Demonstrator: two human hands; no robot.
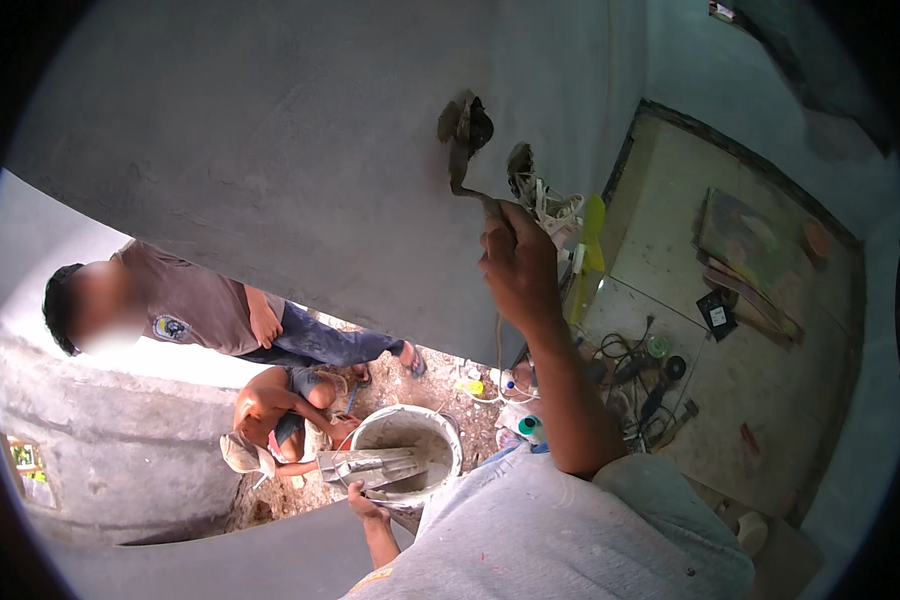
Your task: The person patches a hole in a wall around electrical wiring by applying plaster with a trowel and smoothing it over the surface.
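My right hand (518, 265) is raised against the grey plastered wall (270, 150) and grips a narrow trowel (462, 165). The trowel's tip reaches a dark hole in the wall (470, 120). A second hole with white wires hanging out of it (526, 172) lies just right of the tool. Low down, my left hand (367, 503) holds a flat metal float (372, 466) smeared with grey mortar. The float sits over a white bucket (448, 436) of mortar.
Two other people are below left: one in a brown shirt (195, 312) bends over, one crouches with a hat (268, 412) by the bucket. Cables and tools (642, 375), a yellow object (592, 250) and stacked boards (755, 255) lie on the floor at right.
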